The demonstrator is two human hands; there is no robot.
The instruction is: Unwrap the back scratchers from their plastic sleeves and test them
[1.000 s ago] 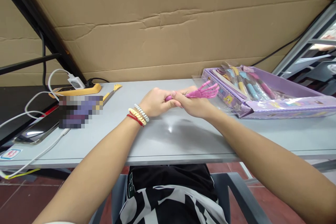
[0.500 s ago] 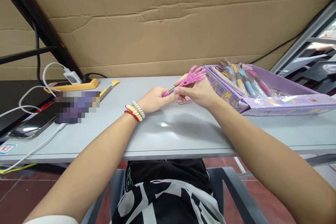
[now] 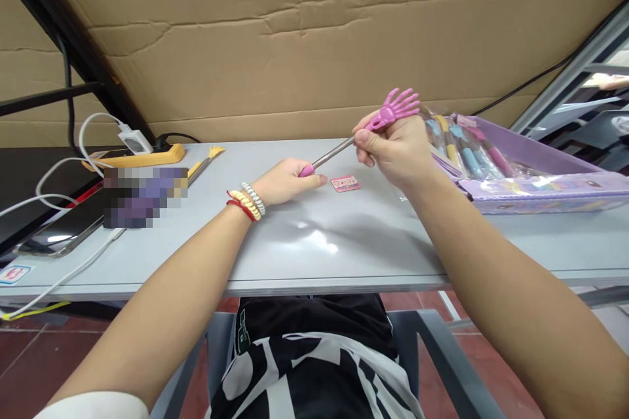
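Observation:
A pink back scratcher (image 3: 334, 154) with a hand-shaped head and a metal telescopic rod slants up to the right between my two hands, above the table. My left hand (image 3: 282, 182) is closed round its pink handle, thumb stretched along the right side. Near the head, my right hand (image 3: 400, 147) pinches the scratcher between thumb and fingers. Below the rod, a small pink printed card (image 3: 345, 183) lies flat on the table. Beyond my right wrist stands a purple patterned box (image 3: 545, 193) with several wrapped back scratchers (image 3: 469, 147) in it.
On the left lie a yellow back scratcher (image 3: 204, 167), a phone (image 3: 63, 236), a yellow power strip (image 3: 162, 156) with a white charger (image 3: 135, 141), and white cables. A cardboard sheet (image 3: 275, 72) backs the grey table (image 3: 295, 255). A metal frame rises at the right.
My right hand has moved up and right with the pink head, and the rod between my hands is now longer. The card is in fuller view. My left hand has barely moved.

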